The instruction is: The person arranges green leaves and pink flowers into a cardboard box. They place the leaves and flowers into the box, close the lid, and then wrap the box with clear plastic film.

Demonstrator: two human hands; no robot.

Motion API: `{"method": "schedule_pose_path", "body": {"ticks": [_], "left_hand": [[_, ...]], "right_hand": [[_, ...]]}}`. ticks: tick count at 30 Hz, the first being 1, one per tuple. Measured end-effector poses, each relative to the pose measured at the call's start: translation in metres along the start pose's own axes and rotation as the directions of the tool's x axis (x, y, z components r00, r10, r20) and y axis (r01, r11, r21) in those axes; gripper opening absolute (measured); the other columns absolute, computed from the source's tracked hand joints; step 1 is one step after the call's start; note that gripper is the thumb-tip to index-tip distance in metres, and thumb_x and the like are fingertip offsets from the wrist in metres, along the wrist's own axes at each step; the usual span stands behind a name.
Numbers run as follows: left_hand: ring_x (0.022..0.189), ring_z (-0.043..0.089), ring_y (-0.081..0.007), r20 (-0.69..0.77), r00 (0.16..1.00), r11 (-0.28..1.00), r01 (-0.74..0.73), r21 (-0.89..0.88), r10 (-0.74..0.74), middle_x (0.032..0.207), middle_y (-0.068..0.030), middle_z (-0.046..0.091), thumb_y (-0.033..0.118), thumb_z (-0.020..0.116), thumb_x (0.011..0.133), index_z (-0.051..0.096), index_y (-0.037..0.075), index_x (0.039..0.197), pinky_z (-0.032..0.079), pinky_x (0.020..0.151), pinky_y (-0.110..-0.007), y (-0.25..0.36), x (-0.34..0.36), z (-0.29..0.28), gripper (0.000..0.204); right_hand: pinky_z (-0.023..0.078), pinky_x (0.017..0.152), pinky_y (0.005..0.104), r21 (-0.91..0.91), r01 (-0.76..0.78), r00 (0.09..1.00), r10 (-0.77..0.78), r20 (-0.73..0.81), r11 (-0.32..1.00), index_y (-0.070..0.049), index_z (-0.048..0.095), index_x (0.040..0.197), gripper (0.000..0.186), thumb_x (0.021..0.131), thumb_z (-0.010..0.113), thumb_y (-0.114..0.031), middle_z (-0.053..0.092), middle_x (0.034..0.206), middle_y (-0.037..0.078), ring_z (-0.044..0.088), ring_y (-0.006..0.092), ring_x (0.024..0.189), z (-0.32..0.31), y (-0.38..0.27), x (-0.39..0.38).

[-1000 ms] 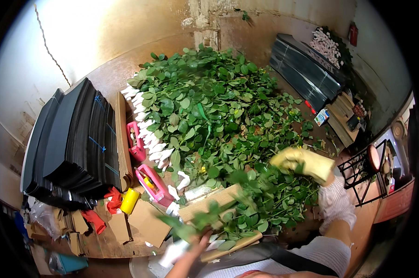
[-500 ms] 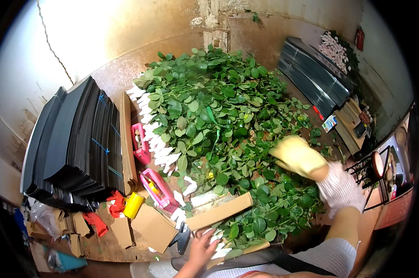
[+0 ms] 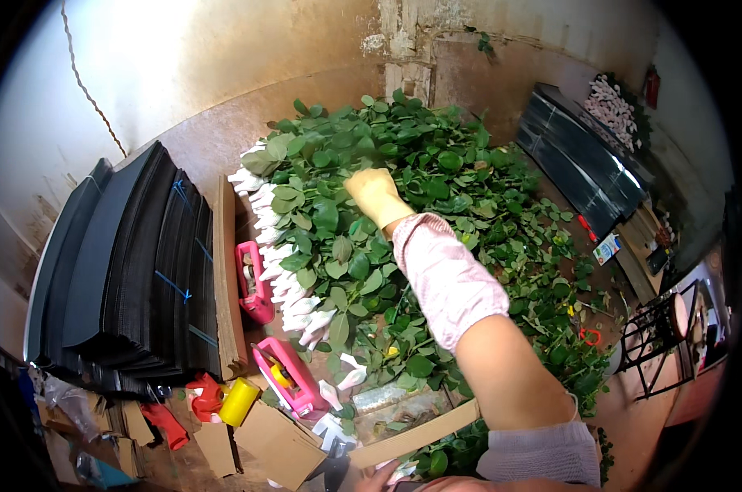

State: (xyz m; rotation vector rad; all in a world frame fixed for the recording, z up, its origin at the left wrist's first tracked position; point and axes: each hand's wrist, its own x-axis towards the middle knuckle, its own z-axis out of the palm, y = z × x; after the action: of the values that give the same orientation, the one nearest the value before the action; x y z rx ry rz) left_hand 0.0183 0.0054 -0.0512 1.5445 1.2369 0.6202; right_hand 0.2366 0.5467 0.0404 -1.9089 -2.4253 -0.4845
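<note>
A heap of leafy green stems [image 3: 469,197] covers the table, with white-sleeved flower heads [image 3: 277,254] lined up on its left side. My right hand [image 3: 375,195], in a yellow glove, reaches into the upper left of the heap. Its fingers look curled down among the leaves, and what they grip is hidden. At the lower edge my left hand [image 3: 377,477] shows only in part, its fingers bent around a few white-sleeved flower heads [image 3: 402,471]. Beside it is a strip of cardboard [image 3: 416,435] and a dark-handled tool [image 3: 332,469].
Stacks of dark sheets [image 3: 125,271] stand at the left, and another dark stack [image 3: 580,160] at the far right. Pink tape dispensers [image 3: 291,381], a yellow roll [image 3: 238,402] and cardboard pieces [image 3: 273,443] lie near left. Red scissor handles [image 3: 590,337] rest at the right.
My right hand has moved left and away from me, from the right side of the heap to its upper left. My left hand sits lower in view, mostly cut off.
</note>
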Motion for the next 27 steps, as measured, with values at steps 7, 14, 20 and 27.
{"method": "schedule_pose_path", "body": {"ticks": [7,14,20,27], "left_hand": [[0.103,0.050,-0.0274,0.090,0.992,0.955,0.105,-0.278,-0.083,0.117,-0.0147,0.047,-0.003,0.061,0.093,0.050,0.010,0.154,0.049,0.089,-0.039,-0.025,-0.005,0.014,0.063],[0.076,0.054,-0.0353,0.077,0.997,0.997,0.010,0.075,-0.016,0.094,-0.0229,0.061,0.021,0.070,0.097,0.053,0.010,0.152,0.044,0.075,-0.047,0.017,0.007,-0.004,0.059],[0.155,0.018,-0.0452,0.136,0.971,0.916,0.132,0.379,-0.196,0.163,-0.0280,0.035,0.036,0.067,0.099,0.050,0.011,0.156,0.009,0.127,-0.056,-0.001,0.000,-0.005,0.064],[0.142,0.042,-0.0370,0.071,0.996,0.993,0.036,0.115,-0.045,0.155,-0.0211,0.049,0.021,0.082,0.090,0.061,0.008,0.144,0.028,0.121,-0.047,-0.025,0.007,0.008,0.060]], "right_hand": [[0.061,0.072,0.0396,-0.117,0.188,0.976,-0.199,-0.089,0.975,-0.018,0.079,0.094,0.013,0.088,0.068,-0.014,0.079,0.098,0.004,0.077,0.0233,0.095,-0.079,0.013,-0.082],[0.054,0.056,0.0375,-0.078,0.190,0.959,-0.202,-0.198,0.979,-0.010,0.069,0.093,0.013,0.082,0.070,-0.016,0.071,0.078,0.003,0.072,0.0206,0.072,0.008,-0.006,-0.212],[0.062,0.067,0.0426,0.159,0.155,0.944,-0.194,0.268,0.975,-0.009,0.079,0.095,0.014,0.086,0.071,-0.017,0.078,0.091,0.009,0.078,0.0277,0.087,-0.101,-0.010,-0.251],[0.051,0.091,0.0358,-0.293,0.092,0.984,-0.133,-0.122,0.952,-0.009,0.077,0.105,0.024,0.086,0.065,-0.016,0.075,0.096,0.005,0.067,0.0201,0.110,-0.018,0.074,-0.212]]}}
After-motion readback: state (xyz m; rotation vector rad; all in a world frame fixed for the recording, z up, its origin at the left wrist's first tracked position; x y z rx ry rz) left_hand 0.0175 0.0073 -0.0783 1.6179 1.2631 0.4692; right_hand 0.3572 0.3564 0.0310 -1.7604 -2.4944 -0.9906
